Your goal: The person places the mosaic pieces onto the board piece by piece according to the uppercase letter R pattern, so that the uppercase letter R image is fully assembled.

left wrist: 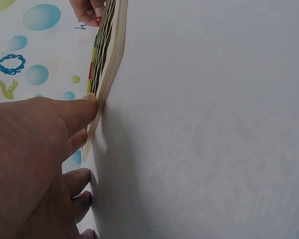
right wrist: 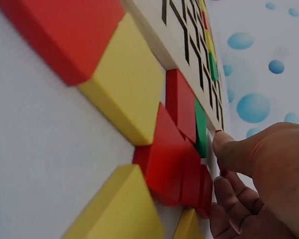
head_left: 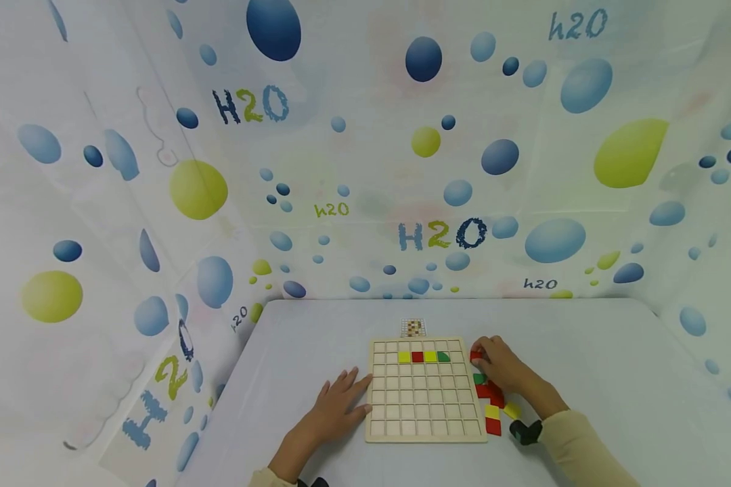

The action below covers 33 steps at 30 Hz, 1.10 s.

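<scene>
1. The fingers (left wrist: 78,180) of the left hand (head_left: 340,409) are lying spread and uncurled, touching the left rim of the gridded wooden board (head_left: 408,399).
2. That board is lying flat on the white tabletop (head_left: 304,352); it is probably stiff and light enough to slide, its rim offering the best hold.
3. In its second row from the top, four neighbouring cells are holding a yellow block (head_left: 405,356), a red block (head_left: 417,356), a second yellow block (head_left: 430,356) and a green quarter-round block (head_left: 443,356).
4. The right hand (head_left: 502,367) is pinching a loose red block (head_left: 476,355) just beside the board's right rim; likely light, hard and smooth, it is best gripped by opposite edges.
5. More blocks (head_left: 493,427), red, yellow and green, are lying beside that rim, some touching.
</scene>
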Available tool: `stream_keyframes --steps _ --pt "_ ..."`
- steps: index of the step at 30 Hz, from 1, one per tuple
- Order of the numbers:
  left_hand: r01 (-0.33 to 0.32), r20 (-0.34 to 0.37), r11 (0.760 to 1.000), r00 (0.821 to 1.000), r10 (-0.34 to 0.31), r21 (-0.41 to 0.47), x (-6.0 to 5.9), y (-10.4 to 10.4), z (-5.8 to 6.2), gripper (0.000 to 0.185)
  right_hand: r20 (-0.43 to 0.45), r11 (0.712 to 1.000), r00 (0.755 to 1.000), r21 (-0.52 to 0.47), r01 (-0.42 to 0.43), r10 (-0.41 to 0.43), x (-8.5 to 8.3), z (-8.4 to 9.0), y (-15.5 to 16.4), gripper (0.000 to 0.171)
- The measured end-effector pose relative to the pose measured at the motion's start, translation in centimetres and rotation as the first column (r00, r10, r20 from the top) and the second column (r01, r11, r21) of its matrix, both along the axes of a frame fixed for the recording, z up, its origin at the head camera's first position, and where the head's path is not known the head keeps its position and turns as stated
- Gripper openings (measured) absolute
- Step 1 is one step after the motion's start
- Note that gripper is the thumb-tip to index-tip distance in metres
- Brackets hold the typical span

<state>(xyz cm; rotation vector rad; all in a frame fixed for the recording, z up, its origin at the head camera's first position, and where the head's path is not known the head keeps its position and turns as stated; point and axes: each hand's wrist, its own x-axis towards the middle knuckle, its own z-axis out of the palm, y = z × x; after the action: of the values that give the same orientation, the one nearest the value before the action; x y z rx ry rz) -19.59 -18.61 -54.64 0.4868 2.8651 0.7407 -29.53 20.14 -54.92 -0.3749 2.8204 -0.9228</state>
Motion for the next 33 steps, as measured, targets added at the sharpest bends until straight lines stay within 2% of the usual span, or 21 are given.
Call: stream_keyframes --steps 8,13,18,25,33 --pt "0.003 0.008 1.000 1.000 -0.003 0.003 0.1 -0.1 0.1 0.063 -0.077 1.000 0.997 -0.031 0.003 -0.006 -0.1 0.4 -2.0 0.025" --pt "0.009 0.004 1.000 1.000 -0.009 0.018 0.0 -0.2 -0.2 0.063 -0.157 1.000 0.988 0.001 -0.005 0.005 0.2 0.4 -4.8 0.021" --pt "-0.002 0.019 1.000 1.000 0.002 0.007 -0.1 -0.1 -0.3 0.065 -0.209 0.999 0.977 0.005 -0.048 0.048 1.1 0.9 -7.9 0.021" --pt "0.009 0.016 1.000 1.000 -0.009 -0.001 -0.1 0.0 0.0 0.064 -0.225 0.995 0.970 0.039 -0.090 0.096 2.3 0.9 -11.2 0.023" --pt "0.007 0.016 1.000 1.000 -0.007 -0.009 0.1 -0.1 0.2 0.063 -0.278 0.991 0.951 0.070 -0.118 0.133 2.7 0.4 -13.5 0.026"
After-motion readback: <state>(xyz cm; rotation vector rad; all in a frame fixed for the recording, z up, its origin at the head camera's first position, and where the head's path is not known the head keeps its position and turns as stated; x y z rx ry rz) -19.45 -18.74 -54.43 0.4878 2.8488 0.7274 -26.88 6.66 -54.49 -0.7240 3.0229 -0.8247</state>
